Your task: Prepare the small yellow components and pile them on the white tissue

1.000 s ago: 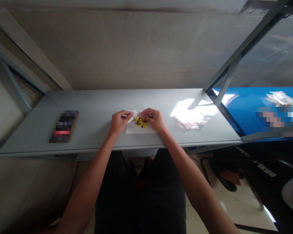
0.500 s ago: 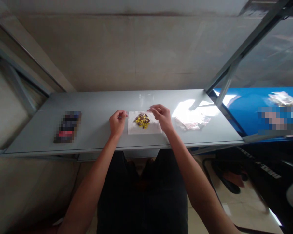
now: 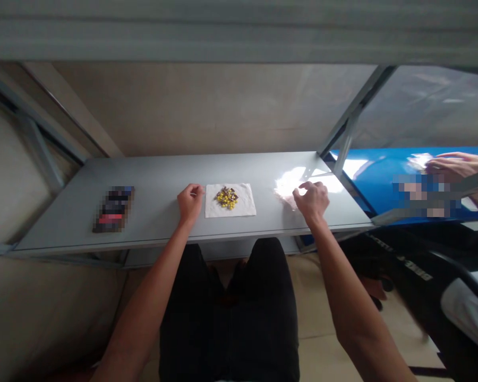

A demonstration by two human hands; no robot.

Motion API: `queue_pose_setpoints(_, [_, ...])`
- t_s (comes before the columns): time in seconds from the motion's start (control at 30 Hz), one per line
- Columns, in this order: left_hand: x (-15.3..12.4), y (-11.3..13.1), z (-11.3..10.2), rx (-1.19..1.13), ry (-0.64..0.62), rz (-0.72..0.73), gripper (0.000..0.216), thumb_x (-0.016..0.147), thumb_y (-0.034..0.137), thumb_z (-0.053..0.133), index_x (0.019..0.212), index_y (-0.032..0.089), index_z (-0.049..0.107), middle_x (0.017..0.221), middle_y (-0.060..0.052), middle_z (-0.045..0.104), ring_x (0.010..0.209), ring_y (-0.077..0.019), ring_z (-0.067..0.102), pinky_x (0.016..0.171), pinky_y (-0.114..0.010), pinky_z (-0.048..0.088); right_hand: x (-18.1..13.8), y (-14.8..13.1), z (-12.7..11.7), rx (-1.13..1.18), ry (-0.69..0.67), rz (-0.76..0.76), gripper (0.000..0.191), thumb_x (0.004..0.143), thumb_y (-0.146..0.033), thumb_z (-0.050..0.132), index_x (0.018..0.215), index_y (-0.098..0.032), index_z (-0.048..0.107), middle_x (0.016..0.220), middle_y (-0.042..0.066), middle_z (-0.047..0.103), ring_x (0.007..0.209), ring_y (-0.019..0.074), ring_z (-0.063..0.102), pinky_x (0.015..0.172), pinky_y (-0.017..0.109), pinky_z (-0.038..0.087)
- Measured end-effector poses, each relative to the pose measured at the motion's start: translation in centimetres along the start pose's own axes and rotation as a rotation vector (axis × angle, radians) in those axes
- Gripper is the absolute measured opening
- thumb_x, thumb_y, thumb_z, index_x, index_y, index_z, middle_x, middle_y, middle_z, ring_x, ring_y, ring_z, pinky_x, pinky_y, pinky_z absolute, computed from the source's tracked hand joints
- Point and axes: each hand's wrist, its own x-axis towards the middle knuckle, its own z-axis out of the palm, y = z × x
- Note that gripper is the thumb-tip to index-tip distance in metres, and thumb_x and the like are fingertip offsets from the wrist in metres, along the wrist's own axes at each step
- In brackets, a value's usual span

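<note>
My left hand [image 3: 190, 202] rests on the grey table just left of a white cloth or paper sheet [image 3: 245, 204]. Its fingers are curled together, with a small pale sliver showing between them that I cannot identify. On the sheet lies a pile of small yellow and dark brown pieces [image 3: 227, 198]. Over to the right, my right hand [image 3: 313, 201] reaches over clear plastic bags [image 3: 287, 197], thumb and fingers bent but apart. Nothing shows in its grasp, and the hand hides part of the bags.
A blurred dark box-like item [image 3: 113, 209] lies at the table's left. Metal shelf posts [image 3: 348, 132] frame the table [image 3: 155, 175], and a shelf edge [image 3: 223, 42] crosses overhead. At a blue table [image 3: 376, 183] on the right, another person's hand [image 3: 460, 165] is over some packets.
My right hand has left the pile's side and moved right to the plastic bags. My left hand stays beside the sheet. Another person's hand now shows at the blue table.
</note>
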Motion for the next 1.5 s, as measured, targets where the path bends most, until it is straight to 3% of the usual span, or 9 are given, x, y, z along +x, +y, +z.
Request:
queue_pose_setpoints(0.23, [-0.1, 0.3, -0.2, 0.002, 0.026, -0.009, 0.023, 0.09, 0.036, 0.06, 0.085, 0.017, 0.071, 0.077, -0.005, 0.074, 0.075, -0.0174, 0.07, 0.073, -0.026, 0.049, -2.1, 0.6, -0.2, 0.087, 0.178, -0.195, 0.033, 0.096, -0.031, 0.052, 0.116, -0.017, 0.074, 0.123, 0.019, 0.061, 0.113, 0.0316, 0.054, 0.095, 0.049, 0.048])
queue_pose_setpoints(0.47, [0.1, 0.1, 0.0, 0.05, 0.026, -0.023, 0.026, 0.089, 0.039, 0.057, 0.086, 0.018, 0.071, 0.077, -0.004, 0.074, 0.076, -0.0185, 0.071, 0.074, -0.028, 0.052, -3.0, 2.7, -0.6, 0.143, 0.05, -0.566, 0.023, 0.094, -0.029, 0.062, 0.108, -0.023, 0.08, 0.128, 0.011, 0.069, 0.121, 0.0335, 0.053, 0.104, 0.053, 0.048])
queue_pose_setpoints(0.57, [0.1, 0.1, 0.1, 0.03, 0.03, -0.023, 0.026, 0.088, 0.04, 0.057, 0.086, 0.018, 0.071, 0.077, -0.004, 0.075, 0.076, -0.0191, 0.071, 0.073, -0.029, 0.053, -2.7, 2.5, -0.3, 0.174, 0.031, -0.567, 0.024, 0.098, -0.026, 0.057, 0.099, -0.023, 0.081, 0.121, 0.009, 0.073, 0.115, 0.0309, 0.058, 0.101, 0.049, 0.051])
queue_pose_setpoints(0.73, [0.2, -0.1, 0.2, 0.024, 0.02, -0.038, 0.027, 0.088, 0.042, 0.057, 0.084, 0.018, 0.07, 0.077, -0.004, 0.075, 0.076, -0.0194, 0.071, 0.072, -0.029, 0.052, -2.7, 2.2, 0.4, 0.118, 0.013, -0.488, 0.038, 0.092, -0.035, 0.066, 0.125, -0.017, 0.075, 0.134, 0.015, 0.071, 0.121, 0.034, 0.061, 0.103, 0.053, 0.051])
queue_pose_setpoints(0.97, [0.3, -0.3, 0.3, 0.031, 0.018, -0.04, 0.027, 0.089, 0.042, 0.058, 0.086, 0.018, 0.071, 0.076, -0.003, 0.075, 0.074, -0.0188, 0.071, 0.071, -0.028, 0.052, -3.4, 3.1, 1.7, 0.202, 0.018, -0.366, 0.029, 0.094, -0.029, 0.057, 0.104, -0.018, 0.081, 0.116, 0.013, 0.079, 0.111, 0.0297, 0.071, 0.102, 0.049, 0.053])
queue_pose_setpoints(1.23, [0.3, -0.5, 0.2, -0.018, 0.038, -0.02, 0.035, 0.097, 0.045, 0.051, 0.097, 0.016, 0.072, 0.078, -0.006, 0.075, 0.074, -0.019, 0.072, 0.073, -0.03, 0.054, -3.4, 0.1, -0.8, 0.408, 0.333, -0.319, 0.031, 0.101, -0.033, 0.051, 0.111, -0.019, 0.077, 0.113, 0.014, 0.076, 0.11, 0.027, 0.069, 0.098, 0.048, 0.055])
queue_pose_setpoints(1.3, [-0.1, 0.0, 0.0, -0.002, 0.075, 0.067, 0.044, 0.103, 0.046, 0.041, 0.116, 0.014, 0.069, 0.092, -0.01, 0.077, 0.084, -0.0207, 0.072, 0.076, -0.032, 0.055, -4.0, -2.3, -1.9, 0.528, 0.278, -0.295, 0.033, 0.103, -0.036, 0.049, 0.114, -0.019, 0.076, 0.106, 0.012, 0.075, 0.095, 0.023, 0.072, 0.082, 0.04, 0.059])
queue_pose_setpoints(1.4, [-1.4, 1.5, -0.5, 0.135, 0.119, 0.414, 0.054, 0.103, 0.047, 0.046, 0.146, 0.014, 0.052, 0.134, -0.02, 0.067, 0.122, -0.0284, 0.064, 0.096, -0.043, 0.054, -5.5, -6.8, -2.8, 0.73, -0.019, -0.316, 0.036, 0.104, -0.039, 0.048, 0.122, -0.019, 0.073, 0.099, 0.009, 0.077, 0.078, 0.018, 0.072, 0.065, 0.03, 0.057])
queue_pose_setpoints(1.5, [-3.3, 3.3, -1.1, 0.28, -0.051, 0.8, 0.076, 0.096, 0.05, 0.061, 0.16, 0.02, 0.033, 0.157, -0.021, 0.049, 0.146, -0.0358, 0.046, 0.117, -0.055, 0.039, -7.3, -11.3, -2.8, 0.827, -0.258, -0.38, 0.034, 0.103, -0.038, 0.053, 0.121, -0.019, 0.074, 0.088, 0.007, 0.078, 0.071, 0.0162, 0.071, 0.062, 0.027, 0.055])
